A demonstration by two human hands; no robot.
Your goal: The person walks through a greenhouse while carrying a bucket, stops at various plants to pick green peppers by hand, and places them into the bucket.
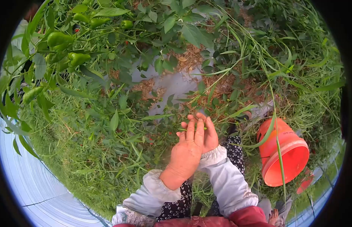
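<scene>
My left hand [185,154] and my right hand [210,139] are brought together low over the plants, in the middle of the view. The left hand lies across the right one, back upward, its fingers bent forward over the other's fingers. A thin green piece [204,128] shows at the fingers. What the hands press between them is mostly hidden, and I cannot tell its kind. Pale cuffed sleeves [229,181] cover both forearms. Around the fingertips are pepper plant leaves and long grass blades.
Green peppers [59,39] hang from a plant at upper left. An orange bucket [276,138] lies tipped at right, mouth toward me. Straw and pale ground sheeting [176,85] show between plants. Patterned trouser legs [235,151] are below my arms. Grey cloth [264,206] appears at lower right.
</scene>
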